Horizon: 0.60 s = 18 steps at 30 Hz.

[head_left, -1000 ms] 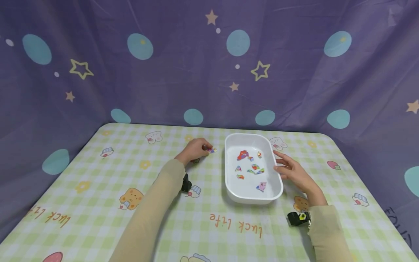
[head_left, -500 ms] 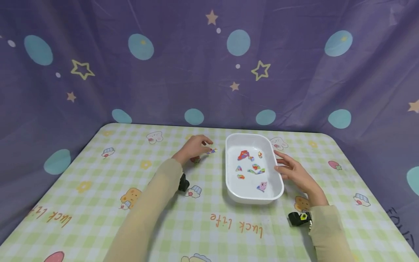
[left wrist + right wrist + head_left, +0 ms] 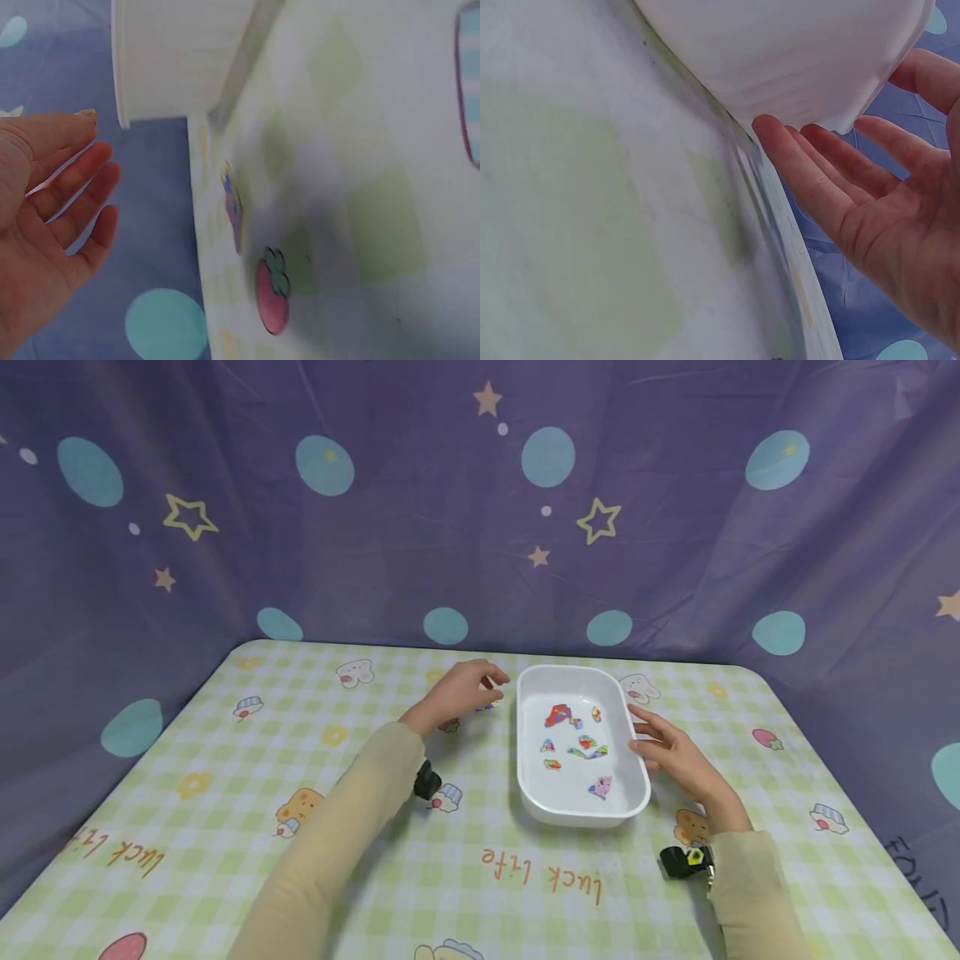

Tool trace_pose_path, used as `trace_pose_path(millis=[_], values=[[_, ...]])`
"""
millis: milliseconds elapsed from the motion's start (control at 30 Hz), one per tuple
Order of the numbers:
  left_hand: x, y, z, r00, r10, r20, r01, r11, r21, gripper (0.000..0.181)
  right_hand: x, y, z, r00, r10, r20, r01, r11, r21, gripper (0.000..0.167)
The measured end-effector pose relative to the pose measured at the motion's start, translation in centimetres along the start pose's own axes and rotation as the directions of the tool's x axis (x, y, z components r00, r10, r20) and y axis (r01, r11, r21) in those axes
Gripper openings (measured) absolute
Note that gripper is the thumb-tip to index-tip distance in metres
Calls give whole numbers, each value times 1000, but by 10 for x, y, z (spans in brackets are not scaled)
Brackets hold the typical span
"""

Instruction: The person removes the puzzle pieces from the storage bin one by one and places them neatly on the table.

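Up and over toward the white tray (image 3: 577,818) goes the left hand (image 3: 461,688) — loosely open, holding nothing, the colourful piece (image 3: 232,204) lying below on the counter (image 3: 390,893). Careful: one shove from the right hand's (image 3: 678,762) relaxed, touching fingers could slide tray into piece.
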<state>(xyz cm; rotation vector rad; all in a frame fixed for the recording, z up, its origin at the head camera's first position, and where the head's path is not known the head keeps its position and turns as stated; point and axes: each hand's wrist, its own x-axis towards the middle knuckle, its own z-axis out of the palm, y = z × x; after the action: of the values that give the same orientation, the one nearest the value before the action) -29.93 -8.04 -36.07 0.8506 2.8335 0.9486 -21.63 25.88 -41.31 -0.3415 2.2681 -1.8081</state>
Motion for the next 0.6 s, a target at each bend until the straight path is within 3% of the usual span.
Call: trace_pose_path(millis=[333,600], values=[[1,27,9,993,118,10,-118,992,-41,25,-1,-2,2,1000,11,-4,-11,1000,6,66],[6,48,25,981,192,36,-189,979,-74,25,-2,-3,2,1000,9,-4,-9,1000,-5,66]])
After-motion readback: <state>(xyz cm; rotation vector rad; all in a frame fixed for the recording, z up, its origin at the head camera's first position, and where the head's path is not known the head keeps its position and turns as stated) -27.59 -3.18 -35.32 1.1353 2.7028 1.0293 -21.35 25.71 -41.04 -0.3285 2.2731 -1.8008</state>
